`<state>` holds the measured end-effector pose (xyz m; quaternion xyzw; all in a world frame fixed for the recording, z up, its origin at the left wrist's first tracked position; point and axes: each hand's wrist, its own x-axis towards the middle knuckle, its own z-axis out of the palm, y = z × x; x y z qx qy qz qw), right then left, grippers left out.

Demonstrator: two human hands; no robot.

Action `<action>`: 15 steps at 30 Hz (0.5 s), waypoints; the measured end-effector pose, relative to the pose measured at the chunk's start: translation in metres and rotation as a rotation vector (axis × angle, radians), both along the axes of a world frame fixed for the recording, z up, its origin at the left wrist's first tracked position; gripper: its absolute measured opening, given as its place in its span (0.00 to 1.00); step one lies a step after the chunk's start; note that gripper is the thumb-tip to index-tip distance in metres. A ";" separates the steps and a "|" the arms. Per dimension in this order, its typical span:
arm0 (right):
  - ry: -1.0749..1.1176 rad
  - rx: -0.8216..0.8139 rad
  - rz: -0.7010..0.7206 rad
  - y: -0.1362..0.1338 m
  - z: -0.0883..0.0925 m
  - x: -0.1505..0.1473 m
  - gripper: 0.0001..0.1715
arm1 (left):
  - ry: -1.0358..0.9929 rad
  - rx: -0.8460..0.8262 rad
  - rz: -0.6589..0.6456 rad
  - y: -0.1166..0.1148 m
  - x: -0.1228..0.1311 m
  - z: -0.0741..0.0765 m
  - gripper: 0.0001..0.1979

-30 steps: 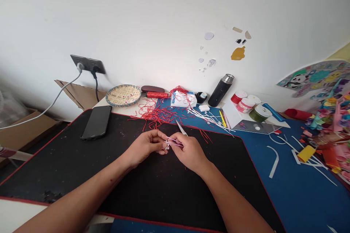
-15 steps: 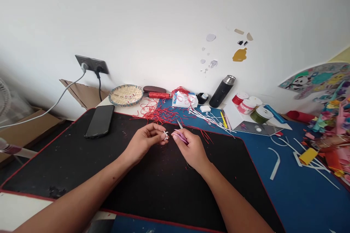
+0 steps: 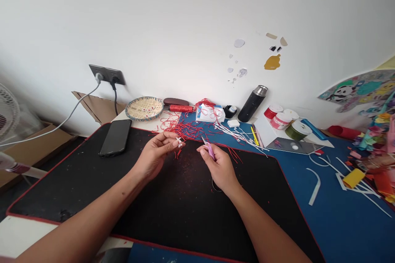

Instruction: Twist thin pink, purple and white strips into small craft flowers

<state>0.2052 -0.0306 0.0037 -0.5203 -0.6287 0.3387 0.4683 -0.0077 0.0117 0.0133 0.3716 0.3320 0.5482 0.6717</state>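
White twisted bit (image 3: 179, 142) pinched in my left grip (image 3: 153, 154), pink-handled scissors (image 3: 210, 150) clenched in my right grip (image 3: 219, 168); a slack pinch could lose it among red strands (image 3: 185, 129) just beyond.

White wall (image 3: 185, 28) with paint marks (image 3: 272, 62), dark wall socket (image 3: 107, 74), fan (image 3: 6, 113) beside cardboard box (image 3: 31, 152).

The left hand (image 3: 152, 157) pinches between thumb and fingertips, while the right hand (image 3: 219, 168) curls inward, just apart from it.
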 end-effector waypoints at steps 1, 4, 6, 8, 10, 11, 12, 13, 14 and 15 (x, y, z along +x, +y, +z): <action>0.002 -0.007 -0.001 0.000 0.000 0.000 0.19 | -0.007 0.005 0.006 0.001 0.000 0.000 0.17; 0.017 -0.044 -0.002 0.001 -0.002 0.000 0.20 | -0.010 0.016 0.063 0.002 -0.002 0.001 0.17; 0.044 -0.074 -0.002 0.001 -0.004 0.001 0.22 | -0.015 0.013 0.078 0.003 -0.002 0.001 0.17; 0.078 -0.095 0.002 0.001 -0.006 0.001 0.23 | -0.038 0.018 0.042 0.003 -0.003 0.001 0.16; 0.109 -0.112 0.011 0.001 -0.008 0.001 0.24 | -0.049 0.023 0.009 0.003 -0.003 0.001 0.16; 0.120 -0.120 0.018 0.001 -0.008 0.001 0.24 | -0.039 0.016 0.009 0.003 -0.003 0.000 0.16; 0.128 -0.127 0.025 0.002 -0.009 0.000 0.25 | -0.017 0.002 0.014 0.003 -0.002 -0.001 0.16; 0.134 -0.132 0.031 0.002 -0.009 0.000 0.25 | 0.015 -0.019 0.018 0.002 -0.001 -0.003 0.16; 0.137 -0.136 0.039 0.002 -0.009 0.000 0.25 | 0.052 -0.037 0.007 0.001 0.000 -0.005 0.16; 0.140 -0.138 0.045 0.002 -0.009 -0.001 0.25 | 0.087 -0.042 -0.018 0.000 0.002 -0.007 0.16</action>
